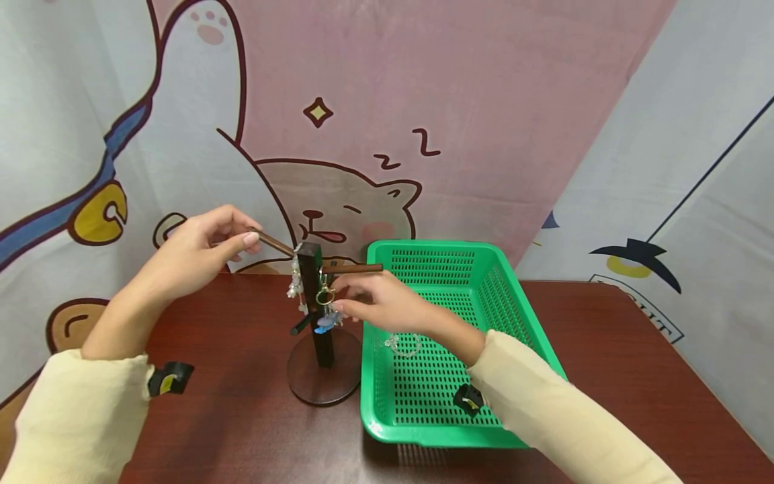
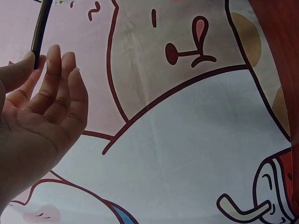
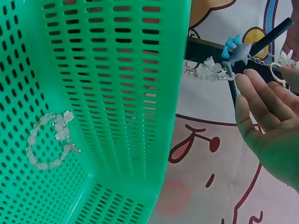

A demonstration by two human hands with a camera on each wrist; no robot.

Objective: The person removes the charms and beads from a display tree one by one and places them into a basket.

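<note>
Brown peg [image 1: 273,242], left of centre, is pinched by the left hand [image 1: 201,249], probably for steadying the stand [image 1: 324,348]. At centre, the right hand [image 1: 387,301] seems to pinch a gold ring [image 1: 324,304] near the dolphin charm [image 3: 239,54]. Rightward, a green basket [image 1: 435,438], within easy reach, holds a bracelet [image 3: 61,128].

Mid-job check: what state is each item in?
Left hand: pinching brown wooden peg
Right hand: fingers at blue-grey dolphin charm, grip unclear
Dolphin charm: hanging
Dark wooden peg stand: upright
Clear beaded strand: hanging from stand
Green rectangular plastic basket: upright
Clear beaded bracelet: lying in basket
</note>
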